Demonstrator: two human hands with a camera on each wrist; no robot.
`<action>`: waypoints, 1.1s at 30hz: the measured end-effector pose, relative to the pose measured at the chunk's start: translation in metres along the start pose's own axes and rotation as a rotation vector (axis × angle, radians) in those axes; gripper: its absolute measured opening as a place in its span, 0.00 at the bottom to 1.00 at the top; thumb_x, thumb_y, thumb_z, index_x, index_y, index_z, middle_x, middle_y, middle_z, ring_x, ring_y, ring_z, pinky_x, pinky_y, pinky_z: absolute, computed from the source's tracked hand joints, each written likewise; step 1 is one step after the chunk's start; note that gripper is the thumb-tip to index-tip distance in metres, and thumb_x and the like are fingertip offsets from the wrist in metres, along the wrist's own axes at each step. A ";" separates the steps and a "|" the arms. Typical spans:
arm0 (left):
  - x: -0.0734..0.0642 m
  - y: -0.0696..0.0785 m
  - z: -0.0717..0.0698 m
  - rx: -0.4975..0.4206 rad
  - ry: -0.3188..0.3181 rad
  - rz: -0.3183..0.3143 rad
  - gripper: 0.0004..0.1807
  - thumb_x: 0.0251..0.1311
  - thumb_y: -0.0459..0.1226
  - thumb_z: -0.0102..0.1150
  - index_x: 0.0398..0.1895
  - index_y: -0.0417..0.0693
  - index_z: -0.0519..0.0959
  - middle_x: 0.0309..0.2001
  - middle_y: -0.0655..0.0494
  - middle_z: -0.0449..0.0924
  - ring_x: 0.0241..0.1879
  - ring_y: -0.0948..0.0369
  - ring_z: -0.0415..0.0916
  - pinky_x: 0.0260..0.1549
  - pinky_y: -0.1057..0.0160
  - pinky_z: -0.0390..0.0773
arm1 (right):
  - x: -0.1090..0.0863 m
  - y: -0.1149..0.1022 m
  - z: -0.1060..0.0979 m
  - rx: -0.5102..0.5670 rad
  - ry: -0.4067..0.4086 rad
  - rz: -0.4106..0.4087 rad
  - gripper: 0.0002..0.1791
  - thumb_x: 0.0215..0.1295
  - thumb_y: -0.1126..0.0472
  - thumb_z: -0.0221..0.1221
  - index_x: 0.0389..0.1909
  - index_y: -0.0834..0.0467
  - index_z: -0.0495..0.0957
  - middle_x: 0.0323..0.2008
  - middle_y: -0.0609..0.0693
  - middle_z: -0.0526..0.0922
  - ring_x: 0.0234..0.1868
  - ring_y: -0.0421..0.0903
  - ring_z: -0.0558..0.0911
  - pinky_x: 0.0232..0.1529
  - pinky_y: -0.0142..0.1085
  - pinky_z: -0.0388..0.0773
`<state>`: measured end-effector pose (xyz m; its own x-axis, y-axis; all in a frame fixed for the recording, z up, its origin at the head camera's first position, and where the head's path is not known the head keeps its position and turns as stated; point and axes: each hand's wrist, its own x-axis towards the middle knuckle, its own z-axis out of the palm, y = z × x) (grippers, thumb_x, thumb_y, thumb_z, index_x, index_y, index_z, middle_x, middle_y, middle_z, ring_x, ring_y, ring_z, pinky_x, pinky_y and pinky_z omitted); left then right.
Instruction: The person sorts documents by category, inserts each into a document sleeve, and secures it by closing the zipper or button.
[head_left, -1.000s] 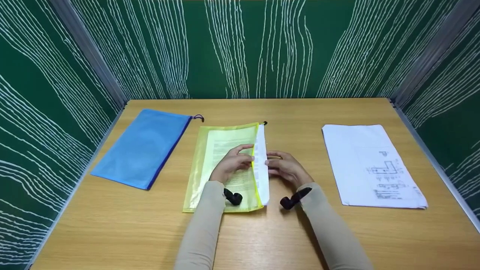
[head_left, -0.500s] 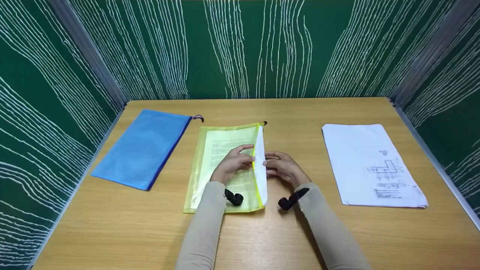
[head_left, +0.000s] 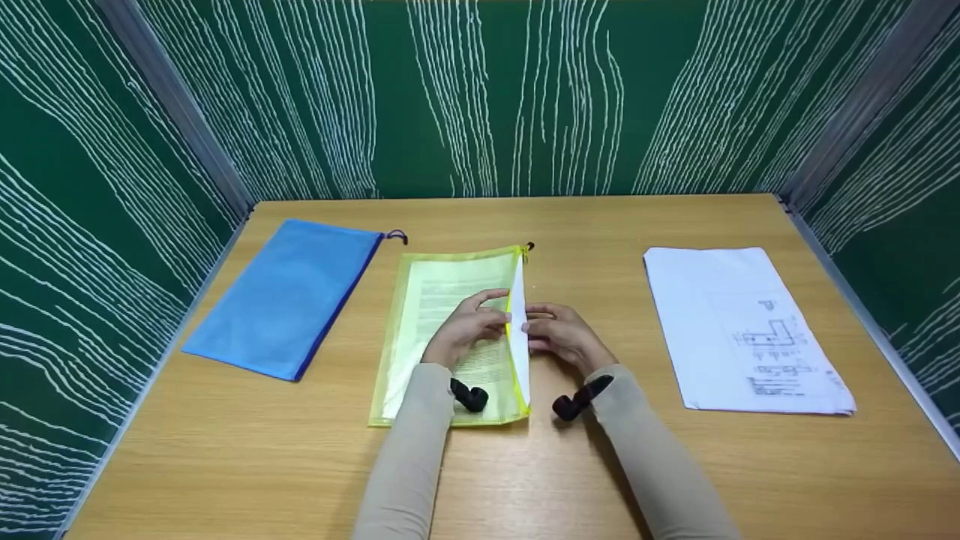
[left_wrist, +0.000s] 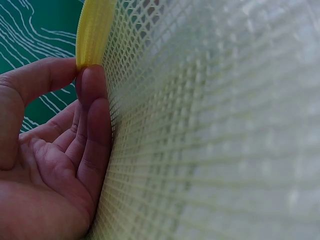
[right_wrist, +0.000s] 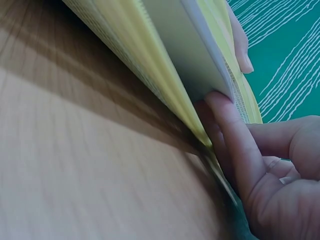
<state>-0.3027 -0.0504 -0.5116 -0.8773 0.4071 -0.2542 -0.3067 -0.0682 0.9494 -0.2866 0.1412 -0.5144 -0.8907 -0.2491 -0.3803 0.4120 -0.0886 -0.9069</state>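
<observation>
A yellow mesh zip pouch lies on the table with printed sheets showing through it. My left hand rests over the pouch and pinches the yellow zipper edge between thumb and finger, lifting it. White papers stick out slightly from the opening on the right. My right hand is at that opening, fingertips against the papers' outer edge. In the right wrist view, an extended finger touches the edge of the sheets, between the pouch's two zipper sides.
To the left lies a blue mesh zip pouch with a dark loop at its corner. A stack of white papers with a printed drawing sits at the right. Green walls with white lines enclose the wooden table.
The papers have slid left, deeper into the yellow pouch, so a narrower white strip shows. My right hand has moved left with them; the left hand has stayed nearly in place.
</observation>
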 end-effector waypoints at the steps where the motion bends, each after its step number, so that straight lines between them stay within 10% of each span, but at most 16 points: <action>1: 0.000 0.000 0.000 -0.002 0.000 -0.001 0.30 0.57 0.29 0.60 0.65 0.52 0.69 0.28 0.56 0.80 0.25 0.63 0.74 0.29 0.67 0.77 | 0.000 0.000 0.001 -0.002 0.002 -0.001 0.28 0.64 0.74 0.54 0.66 0.66 0.63 0.56 0.61 0.74 0.39 0.44 0.83 0.38 0.33 0.83; 33: -0.001 -0.001 0.004 0.102 -0.039 -0.007 0.30 0.59 0.33 0.62 0.66 0.51 0.68 0.32 0.55 0.79 0.29 0.61 0.77 0.35 0.65 0.79 | -0.005 -0.004 0.001 -0.032 -0.018 0.005 0.26 0.65 0.73 0.53 0.65 0.69 0.65 0.43 0.58 0.82 0.37 0.45 0.85 0.42 0.36 0.83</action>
<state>-0.3000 -0.0474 -0.5119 -0.8596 0.4429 -0.2550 -0.2717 0.0265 0.9620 -0.2840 0.1417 -0.5091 -0.8847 -0.2670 -0.3820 0.4100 -0.0560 -0.9104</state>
